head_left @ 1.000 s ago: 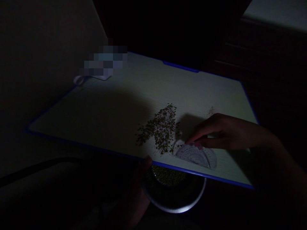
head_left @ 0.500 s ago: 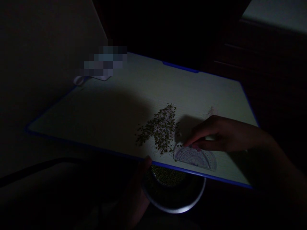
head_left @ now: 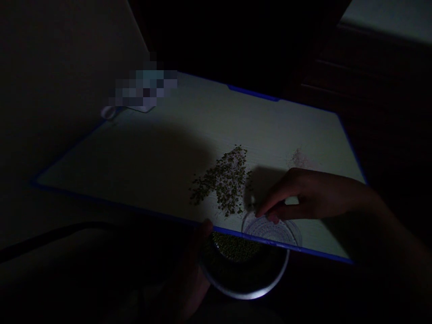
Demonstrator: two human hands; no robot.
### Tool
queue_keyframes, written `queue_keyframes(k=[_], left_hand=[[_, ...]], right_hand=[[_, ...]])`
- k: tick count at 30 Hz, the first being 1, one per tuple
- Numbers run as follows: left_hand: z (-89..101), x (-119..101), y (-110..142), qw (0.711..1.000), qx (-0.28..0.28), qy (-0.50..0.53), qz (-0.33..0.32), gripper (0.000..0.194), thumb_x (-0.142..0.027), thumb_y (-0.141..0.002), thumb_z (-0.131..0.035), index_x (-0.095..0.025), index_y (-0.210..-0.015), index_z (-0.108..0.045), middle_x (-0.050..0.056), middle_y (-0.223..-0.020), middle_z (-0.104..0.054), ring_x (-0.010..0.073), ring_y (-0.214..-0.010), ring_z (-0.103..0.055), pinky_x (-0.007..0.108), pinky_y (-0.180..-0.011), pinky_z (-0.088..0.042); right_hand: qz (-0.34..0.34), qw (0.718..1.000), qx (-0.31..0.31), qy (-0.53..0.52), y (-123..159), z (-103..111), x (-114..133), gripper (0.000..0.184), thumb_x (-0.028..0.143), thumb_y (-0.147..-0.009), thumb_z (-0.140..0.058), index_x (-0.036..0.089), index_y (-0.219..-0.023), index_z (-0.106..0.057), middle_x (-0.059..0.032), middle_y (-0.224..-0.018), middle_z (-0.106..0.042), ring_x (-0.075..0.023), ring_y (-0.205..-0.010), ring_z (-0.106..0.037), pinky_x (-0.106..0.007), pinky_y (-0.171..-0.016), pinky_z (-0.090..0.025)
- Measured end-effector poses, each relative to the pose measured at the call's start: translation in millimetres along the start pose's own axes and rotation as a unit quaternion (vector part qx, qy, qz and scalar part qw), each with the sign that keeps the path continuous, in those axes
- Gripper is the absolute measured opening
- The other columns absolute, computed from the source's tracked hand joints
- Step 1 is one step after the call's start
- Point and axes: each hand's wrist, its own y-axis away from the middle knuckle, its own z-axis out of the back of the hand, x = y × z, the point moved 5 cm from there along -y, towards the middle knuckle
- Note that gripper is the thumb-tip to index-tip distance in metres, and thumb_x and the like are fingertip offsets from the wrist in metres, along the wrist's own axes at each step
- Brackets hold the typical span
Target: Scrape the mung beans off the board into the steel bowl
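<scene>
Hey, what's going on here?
A person is working at a white board with a blue edge. Their right hand grips a clear plastic protractor at the board's near edge, beside a loose pile of green mung beans. Their left hand is down by that edge, next to a metal bowl below the board, with more beans inside.
</scene>
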Motion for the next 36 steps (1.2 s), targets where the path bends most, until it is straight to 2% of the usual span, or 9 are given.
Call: queue_keyframes(k=[5, 9, 13, 20, 24, 28, 30, 33, 36], left_hand=[[-7.3, 0.9, 3.3, 0.999, 0.052, 0.009, 0.014, 0.022, -0.046, -0.087, -0.081, -0.029, -0.100, -0.086, 0.000, -0.103, -0.089, 0.0297, -0.135, -0.068, 0.041, -0.122, -0.044], [-8.3, -3.6, 5.4, 1.000, 0.000, 0.000, -0.004, 0.022, -0.045, -0.076, -0.091, -0.031, -0.093, -0.087, -0.003, -0.100, -0.089, 0.0307, -0.137, -0.066, 0.041, -0.124, -0.041], [-10.1, -6.8, 7.8, 0.999, -0.030, -0.013, 0.007, 0.027, -0.046, -0.069, -0.095, -0.029, -0.088, -0.087, 0.001, -0.100, -0.089, 0.0352, -0.141, -0.063, 0.046, -0.127, -0.038], [-1.8, -9.0, 8.4, 0.996, -0.047, -0.077, -0.016, 0.019, -0.050, -0.078, -0.088, -0.033, -0.088, -0.086, -0.002, -0.110, -0.088, 0.0307, -0.152, -0.052, 0.039, -0.128, -0.033], [-11.5, -6.3, 7.1, 0.999, -0.014, -0.043, -0.009, 0.024, -0.048, -0.086, -0.080, -0.029, -0.099, -0.088, 0.000, -0.111, -0.088, 0.0302, -0.151, -0.053, 0.040, -0.128, -0.036], [-16.0, -8.8, 11.7, 0.999, -0.036, -0.022, 0.004, 0.015, -0.041, -0.087, -0.081, -0.027, -0.087, -0.087, 0.002, -0.096, -0.089, 0.0313, -0.143, -0.061, 0.043, -0.129, -0.034], [-14.0, -9.9, 13.6, 0.999, -0.053, -0.010, 0.005, 0.014, -0.038, -0.090, -0.079, -0.026, -0.085, -0.086, 0.003, -0.098, -0.089, 0.0313, -0.142, -0.063, 0.045, -0.128, -0.035], [-8.5, -9.2, 13.4, 0.997, -0.077, -0.004, 0.005, 0.012, -0.036, -0.091, -0.078, -0.027, -0.091, -0.086, 0.001, -0.102, -0.089, 0.0306, -0.143, -0.061, 0.045, -0.128, -0.035], [-7.3, -8.2, 12.1, 0.996, -0.086, -0.011, 0.002, 0.008, -0.036, -0.089, -0.081, -0.030, -0.091, -0.086, -0.003, -0.098, -0.089, 0.0281, -0.148, -0.056, 0.041, -0.132, -0.023]], right_hand=[[-0.055, 0.998, -0.024, 0.013, 7.8, 12.0, -9.8, 0.028, 0.035, -0.098, -0.070, 0.025, -0.121, -0.082, -0.0024, -0.100, -0.086, -0.0152, -0.085, -0.080, -0.025, -0.076, -0.057], [-0.116, 0.992, -0.047, 0.003, 19.8, 26.8, -27.1, 0.030, 0.045, -0.095, -0.073, 0.028, -0.116, -0.085, -0.0005, -0.092, -0.085, -0.0173, -0.080, -0.079, -0.028, -0.074, -0.058], [-0.145, 0.988, -0.051, -0.003, 33.7, 38.3, -41.7, 0.033, 0.049, -0.093, -0.074, 0.029, -0.117, -0.084, -0.0017, -0.100, -0.085, -0.0197, -0.086, -0.079, -0.031, -0.078, -0.060], [-0.157, 0.983, -0.090, 0.028, 56.7, 58.3, -50.9, 0.033, 0.050, -0.095, -0.070, 0.029, -0.117, -0.084, -0.0034, -0.094, -0.084, -0.0199, -0.082, -0.077, -0.032, -0.074, -0.059], [-0.165, 0.982, -0.087, 0.007, 54.7, 54.0, -45.2, 0.036, 0.055, -0.092, -0.074, 0.029, -0.113, -0.085, -0.0027, -0.093, -0.084, -0.0194, -0.083, -0.077, -0.029, -0.073, -0.058], [-0.164, 0.984, -0.059, -0.034, 40.5, 39.0, -37.6, 0.035, 0.055, -0.090, -0.075, 0.029, -0.111, -0.086, -0.0023, -0.094, -0.085, -0.0204, -0.085, -0.079, -0.030, -0.075, -0.059], [-0.155, 0.986, -0.058, -0.024, 33.4, 35.0, -35.1, 0.036, 0.054, -0.091, -0.074, 0.027, -0.111, -0.086, -0.0032, -0.095, -0.085, -0.0203, -0.085, -0.079, -0.030, -0.077, -0.059], [-0.146, 0.986, -0.083, 0.000, 29.3, 38.5, -36.6, 0.037, 0.053, -0.092, -0.073, 0.026, -0.113, -0.086, -0.0033, -0.094, -0.085, -0.0192, -0.084, -0.078, -0.030, -0.077, -0.058], [-0.157, 0.980, -0.124, 0.008, 36.5, 50.7, -46.2, 0.039, 0.056, -0.090, -0.074, 0.026, -0.112, -0.085, -0.0026, -0.092, -0.084, -0.0188, -0.084, -0.077, -0.030, -0.076, -0.057]])
